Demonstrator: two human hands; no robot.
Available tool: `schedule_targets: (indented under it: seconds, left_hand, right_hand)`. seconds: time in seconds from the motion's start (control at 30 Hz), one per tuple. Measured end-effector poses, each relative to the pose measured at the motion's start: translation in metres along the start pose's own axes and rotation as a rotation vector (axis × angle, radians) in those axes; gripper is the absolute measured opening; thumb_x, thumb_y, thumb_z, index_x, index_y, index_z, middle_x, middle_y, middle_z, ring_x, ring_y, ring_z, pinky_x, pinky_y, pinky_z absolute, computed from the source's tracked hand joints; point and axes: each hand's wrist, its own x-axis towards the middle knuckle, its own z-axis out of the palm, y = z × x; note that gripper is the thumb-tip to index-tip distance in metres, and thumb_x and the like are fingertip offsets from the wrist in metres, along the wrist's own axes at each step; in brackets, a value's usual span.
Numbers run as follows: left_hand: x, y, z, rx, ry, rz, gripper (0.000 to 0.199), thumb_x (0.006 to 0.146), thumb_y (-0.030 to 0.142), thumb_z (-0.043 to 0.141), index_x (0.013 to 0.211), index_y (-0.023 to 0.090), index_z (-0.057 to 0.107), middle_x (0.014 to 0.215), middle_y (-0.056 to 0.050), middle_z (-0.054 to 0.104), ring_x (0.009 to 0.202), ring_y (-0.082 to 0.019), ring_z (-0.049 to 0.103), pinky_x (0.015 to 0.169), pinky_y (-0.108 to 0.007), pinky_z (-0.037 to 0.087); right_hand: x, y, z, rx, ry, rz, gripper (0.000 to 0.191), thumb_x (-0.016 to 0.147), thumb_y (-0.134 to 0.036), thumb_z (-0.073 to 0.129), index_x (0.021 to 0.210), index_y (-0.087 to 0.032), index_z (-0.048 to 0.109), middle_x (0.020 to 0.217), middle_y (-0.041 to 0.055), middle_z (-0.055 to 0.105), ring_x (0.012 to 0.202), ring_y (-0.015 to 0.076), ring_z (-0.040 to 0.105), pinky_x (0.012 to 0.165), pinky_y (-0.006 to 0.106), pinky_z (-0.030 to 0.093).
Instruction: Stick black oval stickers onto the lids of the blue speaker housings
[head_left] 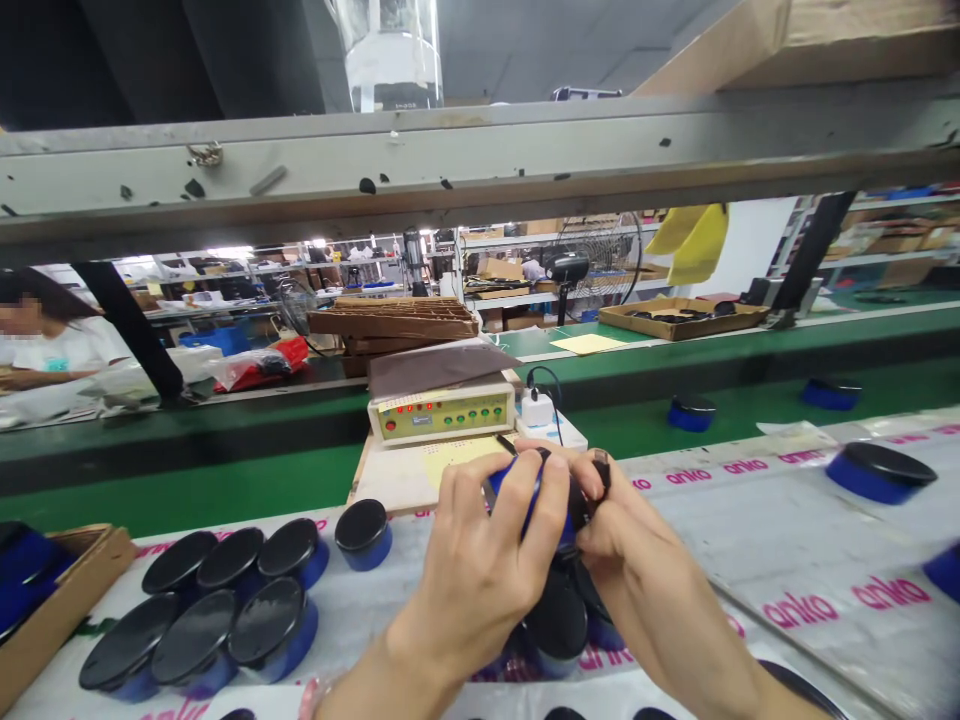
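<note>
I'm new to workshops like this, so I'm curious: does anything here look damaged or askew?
The pale shelf beam looks worn: dark patches dot its front, perhaps chipped paint or stuck scraps; I can't tell which. A dark sheet also seems askew on the control box, out of line with its edges.

blue container (568,522), pink-lettered white sheet (675,530), green belt (262,478)

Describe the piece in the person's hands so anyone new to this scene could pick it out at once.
Find the white sheet printed "anko". Over it, before the box with red lights, the left hand and right hand meet. The blue-and-black piece is gripped between them, whereas its black-topped neighbours rest on the sheet.
</note>
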Motion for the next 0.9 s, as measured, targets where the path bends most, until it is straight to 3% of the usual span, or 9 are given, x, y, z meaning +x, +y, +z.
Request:
schedule_targets:
  seconds: [0.1,0.23,0.33,0.4,0.5,0.6,0.7,0.8,0.9]
  left_hand:
    - [0.0,0.0,0.002,0.0,-0.02,-0.015,0.035,0.081,0.008,0.059,0.116,0.005,0.055,0.108,-0.015,0.06,0.091,-0.027,0.052,0.074,-0.042,0.051]
    - [0.004,-0.007,-0.002,-0.121,-0.031,-0.134,0.046,0.076,0.012,0.067,0.119,0.008,0.051,0.108,-0.015,0.059,0.094,-0.026,0.054,0.08,-0.042,0.051]
    - [0.011,-0.016,-0.01,-0.385,-0.028,-0.451,0.055,0.069,0.024,0.076,0.117,0.015,0.051,0.105,-0.009,0.061,0.094,-0.023,0.059,0.083,-0.036,0.052]
    - [0.016,-0.023,-0.015,-0.594,-0.091,-0.706,0.052,0.067,0.034,0.077,0.112,0.02,0.054,0.101,-0.004,0.064,0.087,-0.02,0.063,0.077,-0.032,0.054]
    - [0.019,-0.03,-0.019,-0.843,-0.206,-0.901,0.043,0.073,0.043,0.071,0.109,0.023,0.058,0.096,-0.001,0.067,0.082,-0.017,0.065,0.07,-0.027,0.055]
    - [0.016,-0.028,-0.018,-0.793,-0.195,-0.821,0.052,0.072,0.041,0.074,0.118,0.025,0.055,0.107,-0.001,0.065,0.093,-0.018,0.064,0.079,-0.029,0.055]
    - [0.012,-0.022,-0.017,-0.552,-0.096,-0.559,0.068,0.068,0.031,0.079,0.128,0.023,0.046,0.119,-0.004,0.06,0.105,-0.02,0.059,0.092,-0.031,0.05]
    - [0.011,-0.018,-0.02,-0.409,-0.049,-0.321,0.059,0.076,0.022,0.072,0.127,0.015,0.045,0.119,-0.009,0.058,0.111,-0.02,0.054,0.097,-0.031,0.046]
    - [0.012,-0.017,-0.022,-0.322,-0.044,-0.189,0.05,0.081,0.019,0.066,0.126,0.009,0.046,0.119,-0.012,0.057,0.113,-0.021,0.051,0.099,-0.033,0.044]
  right_hand:
    - [0.001,-0.001,0.002,-0.038,0.043,-0.02,0.016,0.074,-0.012,0.043,0.082,-0.025,0.041,0.088,-0.0007,0.047,0.086,0.0152,0.051,0.079,0.026,0.049]
    - [0.006,-0.005,-0.001,-0.15,-0.045,-0.02,0.01,0.084,-0.021,0.046,0.092,-0.026,0.041,0.101,0.001,0.05,0.099,0.0167,0.051,0.089,0.03,0.045]
    - [0.013,-0.012,-0.012,-0.249,-0.109,-0.058,0.017,0.092,-0.042,0.042,0.094,-0.025,0.042,0.099,0.0021,0.053,0.08,0.0155,0.056,0.07,0.028,0.05]
    - [0.015,-0.017,-0.02,-0.276,-0.127,-0.089,0.027,0.095,-0.048,0.034,0.085,-0.024,0.041,0.078,-0.0015,0.049,0.053,0.0106,0.045,0.047,0.024,0.041]
    - [0.014,-0.026,-0.026,-0.383,-0.154,-0.146,0.034,0.097,-0.046,0.03,0.074,-0.022,0.036,0.067,-0.0045,0.034,0.049,0.009,0.029,0.043,0.022,0.029]
    - [0.012,-0.031,-0.026,-0.536,-0.165,-0.165,0.031,0.097,-0.046,0.034,0.077,-0.022,0.036,0.071,-0.0041,0.036,0.055,0.0095,0.032,0.048,0.022,0.032]
    - [0.012,-0.03,-0.027,-0.567,-0.179,-0.176,0.028,0.094,-0.046,0.045,0.08,-0.023,0.035,0.082,-0.0028,0.045,0.064,0.0099,0.044,0.057,0.023,0.041]
    - [0.012,-0.028,-0.028,-0.5,-0.248,-0.173,0.022,0.092,-0.042,0.05,0.089,-0.024,0.038,0.094,-0.0007,0.051,0.079,0.0123,0.053,0.071,0.026,0.048]
    - [0.011,-0.026,-0.024,-0.411,-0.303,-0.132,0.019,0.093,-0.041,0.049,0.1,-0.026,0.04,0.096,-0.0008,0.051,0.085,0.0126,0.054,0.075,0.025,0.049]
